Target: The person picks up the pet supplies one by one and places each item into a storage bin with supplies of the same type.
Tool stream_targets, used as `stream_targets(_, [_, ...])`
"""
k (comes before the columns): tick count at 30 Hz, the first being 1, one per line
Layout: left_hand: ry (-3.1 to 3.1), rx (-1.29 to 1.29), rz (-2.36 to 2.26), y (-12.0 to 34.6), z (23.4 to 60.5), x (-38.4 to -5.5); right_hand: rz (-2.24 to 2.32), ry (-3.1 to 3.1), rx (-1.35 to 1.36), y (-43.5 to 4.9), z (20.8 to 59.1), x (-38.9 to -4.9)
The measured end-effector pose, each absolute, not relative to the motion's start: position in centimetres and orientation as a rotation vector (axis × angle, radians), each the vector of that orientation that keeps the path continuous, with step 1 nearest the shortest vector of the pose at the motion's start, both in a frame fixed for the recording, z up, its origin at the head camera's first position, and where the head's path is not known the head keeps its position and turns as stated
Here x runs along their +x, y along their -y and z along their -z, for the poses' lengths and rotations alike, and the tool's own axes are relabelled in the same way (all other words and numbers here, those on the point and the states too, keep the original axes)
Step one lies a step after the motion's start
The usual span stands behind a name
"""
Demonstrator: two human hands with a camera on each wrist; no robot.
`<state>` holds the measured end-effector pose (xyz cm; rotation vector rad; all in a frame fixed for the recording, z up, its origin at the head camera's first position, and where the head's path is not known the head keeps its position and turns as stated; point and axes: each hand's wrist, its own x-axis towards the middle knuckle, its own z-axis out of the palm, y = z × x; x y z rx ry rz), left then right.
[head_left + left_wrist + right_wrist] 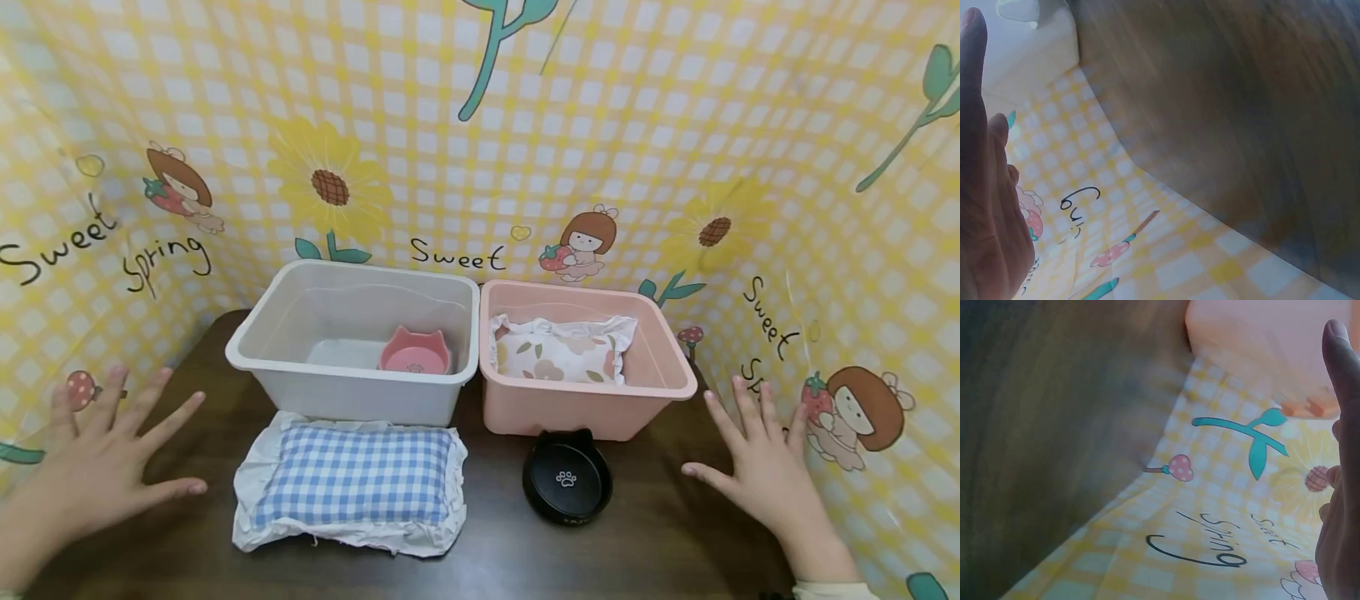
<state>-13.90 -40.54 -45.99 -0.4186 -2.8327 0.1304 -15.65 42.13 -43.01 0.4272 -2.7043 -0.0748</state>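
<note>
My left hand (pixel 108 462) is spread with straight fingers at the left of the head view, touching none of the objects. The nearest thing to it is a blue-and-white checked pillow (pixel 356 475) with a white ruffled edge, lying on the table. At the right my right hand (pixel 765 462) is likewise spread and holds nothing. A black cat-eared pet bowl (pixel 567 483) with a paw print lies to that hand's left. Behind the pillow stands a white bin (pixel 360 396) with a pink cat-eared bowl (pixel 415 350) inside. The pink bin (pixel 570 410) beside it contains a floral pillow (pixel 558 357).
The two bins stand side by side along the back of the dark wooden table (pixel 510 558). Yellow checked cloth (pixel 465 183) with flowers and cartoon figures rises behind and on both sides of the table.
</note>
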Motion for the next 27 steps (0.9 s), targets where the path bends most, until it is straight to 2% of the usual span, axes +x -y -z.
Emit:
stream_targets(18, [2.837,-0.464,0.008,39.0,45.9,-12.7,-0.115,2.690,0.374,-41.7,40.2,-16.4])
stream_targets(27, [2.791,-0.529,0.313,37.7,46.9,-12.2,-0.437,2.676,0.377,-40.9,39.6,-17.3])
